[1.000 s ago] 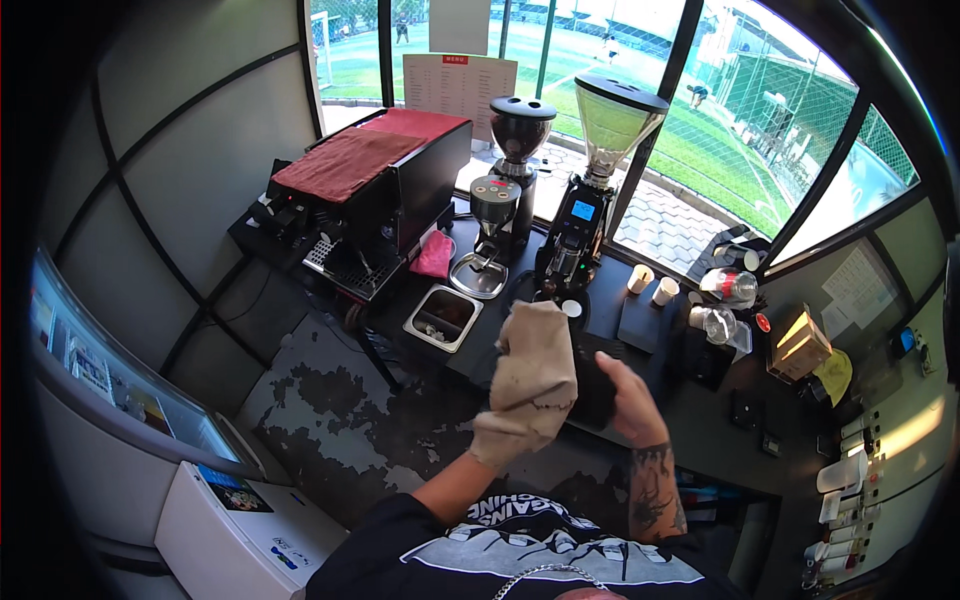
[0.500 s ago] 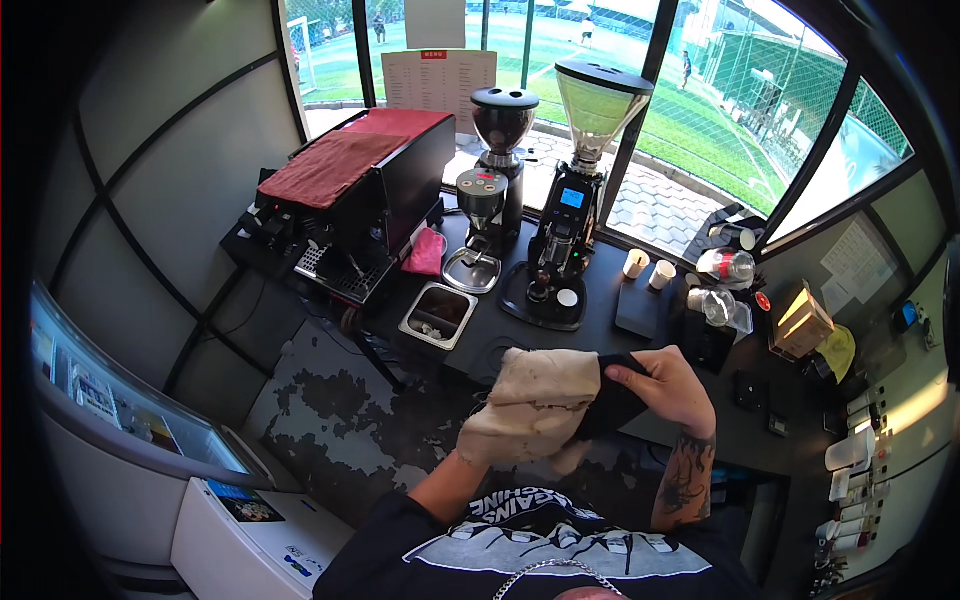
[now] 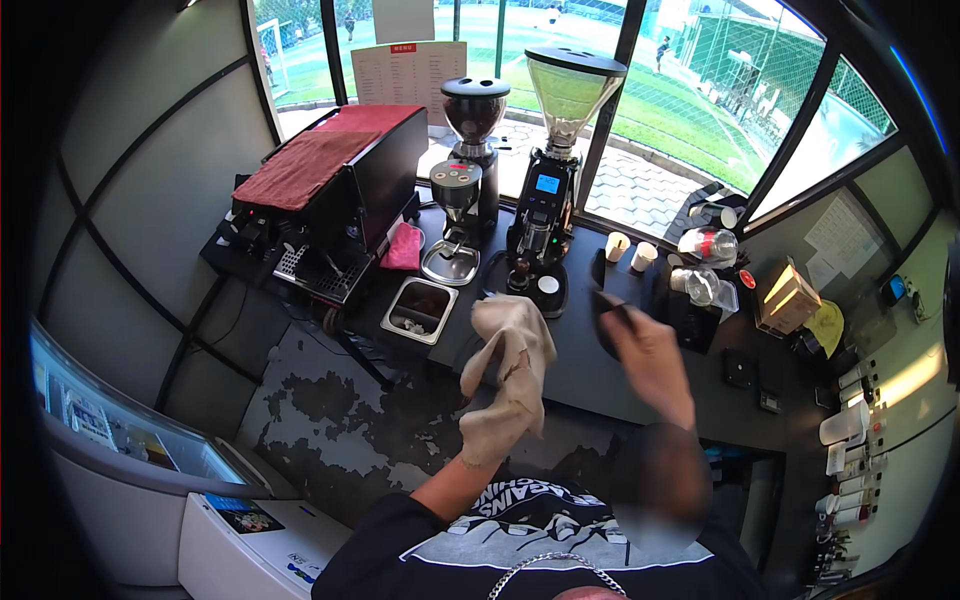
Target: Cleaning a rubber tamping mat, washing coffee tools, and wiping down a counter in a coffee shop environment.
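My left hand (image 3: 482,452) is mostly hidden by a stained beige cloth (image 3: 515,345), which is bunched and draped over it in front of the counter. It holds the cloth, though its fingers do not show. My right hand (image 3: 652,362), smeared by motion, grips a thin, dark, flat thing (image 3: 606,308) by its near end, above the counter; its kind cannot be made out. Just beyond the hands stands a tall black coffee grinder (image 3: 543,195) with a clear hopper. A small white round thing (image 3: 548,285) and a dark-handled tamper (image 3: 519,273) sit on its tray.
To the left are an espresso machine (image 3: 385,190) under a red cloth (image 3: 310,170), a steel pan (image 3: 420,310), a pink cloth (image 3: 403,247) and a smaller grinder (image 3: 475,130). Paper cups (image 3: 617,246), clear jars (image 3: 708,247) and a cardboard box (image 3: 790,300) stand to the right.
My hands have parted. The right has carried the dark flat thing forward, away from the beige cloth and over the counter. The cloth on my left hand now hangs narrower and more bunched.
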The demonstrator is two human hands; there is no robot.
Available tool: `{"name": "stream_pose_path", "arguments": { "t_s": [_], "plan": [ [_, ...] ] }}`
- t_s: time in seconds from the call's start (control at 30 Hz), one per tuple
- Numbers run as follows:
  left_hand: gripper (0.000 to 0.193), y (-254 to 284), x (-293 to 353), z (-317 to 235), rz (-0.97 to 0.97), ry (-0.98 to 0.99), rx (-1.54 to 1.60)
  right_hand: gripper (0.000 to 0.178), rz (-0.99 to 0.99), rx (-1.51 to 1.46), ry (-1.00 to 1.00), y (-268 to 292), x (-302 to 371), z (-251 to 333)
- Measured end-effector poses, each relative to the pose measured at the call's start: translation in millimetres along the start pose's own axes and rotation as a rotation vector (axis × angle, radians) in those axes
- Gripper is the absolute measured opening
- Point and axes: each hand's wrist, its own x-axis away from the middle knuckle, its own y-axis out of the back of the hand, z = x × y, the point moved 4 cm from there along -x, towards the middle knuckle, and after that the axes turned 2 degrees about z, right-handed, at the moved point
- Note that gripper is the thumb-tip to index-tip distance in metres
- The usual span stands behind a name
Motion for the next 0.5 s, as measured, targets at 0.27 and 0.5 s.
{"name": "stream_pose_path", "arguments": {
  "t_s": [0.27, 0.5],
  "plan": [
    [0.060, 10.0, 8.7, 36.8, -0.065, 0.029, 0.245, 0.059, 0.265, 0.064, 0.327, -108.1, 21.6, -9.0],
    [0.061, 18.5, 11.5, 50.9, -0.027, -0.001, 0.440, 0.046, 0.171, -0.112, 0.279, -104.0, 24.5, 3.7]
  ]
}}
